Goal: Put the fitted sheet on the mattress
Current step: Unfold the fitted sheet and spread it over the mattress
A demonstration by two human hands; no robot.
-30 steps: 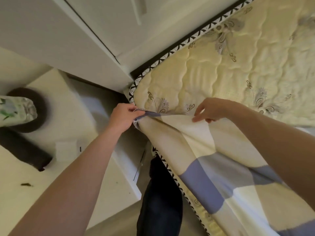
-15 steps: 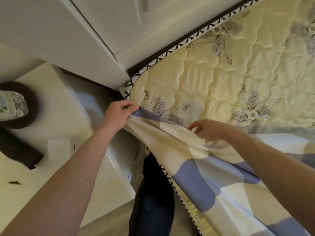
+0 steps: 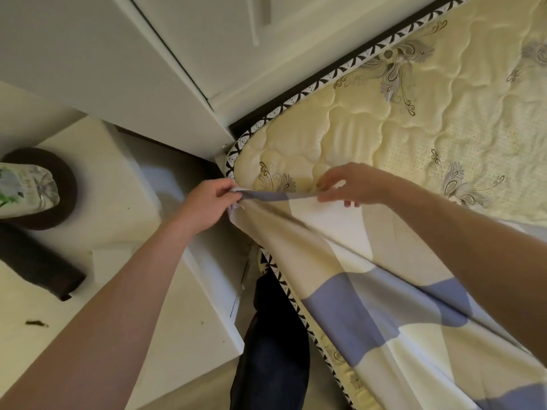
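Your left hand [image 3: 207,207] is clenching its fingers [image 3: 228,193] on the sheet [image 3: 340,261] hem at the mattress [image 3: 414,119] corner; the fingertips are hidden in the fold. Your right hand [image 3: 350,183] is pinching the same hem. That edge is running taut across the corner, the rest trailing toward you. Since half a second ago, your right hand is reaching farther up the mattress.

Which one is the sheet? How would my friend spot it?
Find the big yellow quilted mattress with swirly flowers. At its near corner, the left hand and right hand stretch a cloth over it. That sheet is smooth with large blue, cream and tan checks, not quilted.
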